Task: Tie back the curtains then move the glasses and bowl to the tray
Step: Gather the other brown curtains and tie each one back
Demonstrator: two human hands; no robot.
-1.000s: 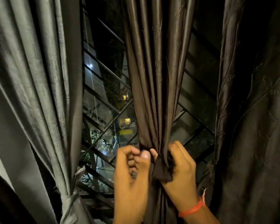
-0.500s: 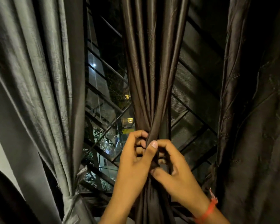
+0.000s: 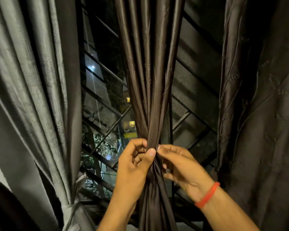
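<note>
A dark brown middle curtain hangs in front of me, gathered into a narrow bundle at hand height. My left hand grips the bundle from the left, its thumb pressed on the front folds. My right hand, with an orange band on the wrist, pinches the same bundle from the right. A grey curtain on the left is gathered low down by a tie. No glasses, bowl or tray are in view.
Another dark brown curtain hangs loose on the right. Behind the curtains is a window with a slanted metal grille and a mesh screen; lit buildings and foliage show outside in the dark.
Both hands rose along the middle curtain and closed in around its gathered folds. The hanging flap of fabric seen one second ago between the hands no longer shows.
</note>
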